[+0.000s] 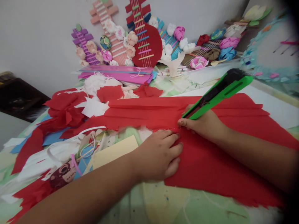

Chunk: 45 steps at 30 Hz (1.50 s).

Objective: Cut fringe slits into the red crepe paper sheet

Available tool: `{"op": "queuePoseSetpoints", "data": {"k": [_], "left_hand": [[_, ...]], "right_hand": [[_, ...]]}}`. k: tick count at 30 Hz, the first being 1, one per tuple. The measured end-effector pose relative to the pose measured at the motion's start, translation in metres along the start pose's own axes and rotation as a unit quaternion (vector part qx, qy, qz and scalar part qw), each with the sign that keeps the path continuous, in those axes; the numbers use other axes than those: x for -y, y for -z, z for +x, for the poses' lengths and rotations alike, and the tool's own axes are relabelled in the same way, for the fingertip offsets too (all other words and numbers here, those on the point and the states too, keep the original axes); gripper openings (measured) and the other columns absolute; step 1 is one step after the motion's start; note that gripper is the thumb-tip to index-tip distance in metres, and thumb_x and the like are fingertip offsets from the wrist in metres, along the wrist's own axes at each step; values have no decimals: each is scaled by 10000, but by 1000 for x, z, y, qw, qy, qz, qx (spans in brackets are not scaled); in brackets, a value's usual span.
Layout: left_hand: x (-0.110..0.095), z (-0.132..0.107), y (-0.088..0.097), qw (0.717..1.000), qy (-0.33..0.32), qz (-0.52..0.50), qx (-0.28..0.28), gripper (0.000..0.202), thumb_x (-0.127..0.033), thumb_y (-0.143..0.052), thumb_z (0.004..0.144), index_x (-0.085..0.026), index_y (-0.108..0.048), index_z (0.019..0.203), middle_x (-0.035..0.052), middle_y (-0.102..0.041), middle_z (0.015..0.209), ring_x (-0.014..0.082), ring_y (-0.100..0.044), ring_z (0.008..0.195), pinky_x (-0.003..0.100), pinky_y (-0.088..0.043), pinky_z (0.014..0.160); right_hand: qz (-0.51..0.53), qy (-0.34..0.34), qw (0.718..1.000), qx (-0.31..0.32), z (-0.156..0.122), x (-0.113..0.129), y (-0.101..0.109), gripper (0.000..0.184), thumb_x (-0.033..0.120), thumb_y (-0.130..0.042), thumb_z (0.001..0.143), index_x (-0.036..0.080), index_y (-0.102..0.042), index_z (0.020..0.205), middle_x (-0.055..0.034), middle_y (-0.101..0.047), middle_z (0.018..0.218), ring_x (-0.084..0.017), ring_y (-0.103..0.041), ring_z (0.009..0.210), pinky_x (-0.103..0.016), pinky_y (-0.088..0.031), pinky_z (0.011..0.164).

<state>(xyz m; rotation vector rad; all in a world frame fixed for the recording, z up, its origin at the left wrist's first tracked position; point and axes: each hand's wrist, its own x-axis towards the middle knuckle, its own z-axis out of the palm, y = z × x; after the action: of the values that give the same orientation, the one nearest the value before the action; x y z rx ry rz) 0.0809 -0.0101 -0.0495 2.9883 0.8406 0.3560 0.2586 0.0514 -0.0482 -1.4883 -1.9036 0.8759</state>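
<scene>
A wide sheet of red crepe paper point(224, 168) lies across the table, with a folded, creased strip point(144, 113) along its far side. My left hand point(161, 154) presses on the near-left edge of the sheet, its fingers curled against the paper. In my right hand point(203, 124) is a green and black utility knife point(217, 93), gripped low and tilted up to the right. The thumb and fingers of that hand meet at the paper, just beyond my left fingertips. The knife's tip is hidden by my fingers, and I cannot tell whether a blade is out.
Crumpled red paper scraps point(65, 112), white scraps, a cream card point(114, 154) and a dark patterned pouch point(63, 174) crowd the left side. Paper instruments, among them a red lute point(148, 46), and paper flowers lean on the wall behind. Purple sheets point(116, 74) lie before them.
</scene>
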Motion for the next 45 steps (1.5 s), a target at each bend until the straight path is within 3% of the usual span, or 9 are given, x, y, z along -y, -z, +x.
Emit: {"op": "queuePoseSetpoints", "data": {"k": [5, 23, 37, 45], "left_hand": [[0, 0, 2, 1000, 0, 6, 7, 315, -260, -390, 803, -90, -607, 956, 174, -549, 1060, 281, -485, 998, 428, -373, 884], [1, 0, 1, 1000, -3, 6, 11, 307, -259, -370, 813, -97, -596, 942, 181, -541, 1049, 284, -474, 1031, 438, -377, 885], [0, -1, 2, 1000, -4, 18, -1, 307, -257, -372, 812, -100, -601, 942, 172, -539, 1074, 279, -482, 1016, 444, -375, 895], [0, -1, 2, 1000, 6, 5, 10, 308, -259, -377, 811, -104, -598, 960, 164, -530, 1050, 271, -478, 1015, 439, -379, 886]], "right_hand": [[-9, -4, 1000, -15, -2, 0, 1, 412, 581, -564, 594, 182, -468, 550, 5, -474, 522, -126, -464, 525, -254, -363, 478], [-37, 63, 997, 0, -2, -4, -2, 403, 542, -625, 576, 193, -426, 538, 25, -466, 501, -116, -451, 517, -260, -363, 508], [17, 34, 999, -15, -2, -2, 2, 353, 527, -620, 595, 205, -481, 551, -15, -539, 552, -165, -511, 585, -281, -388, 512], [19, 25, 999, 28, -5, 0, 1, 373, 555, -611, 589, 202, -495, 556, -26, -560, 582, -172, -526, 600, -279, -383, 510]]}}
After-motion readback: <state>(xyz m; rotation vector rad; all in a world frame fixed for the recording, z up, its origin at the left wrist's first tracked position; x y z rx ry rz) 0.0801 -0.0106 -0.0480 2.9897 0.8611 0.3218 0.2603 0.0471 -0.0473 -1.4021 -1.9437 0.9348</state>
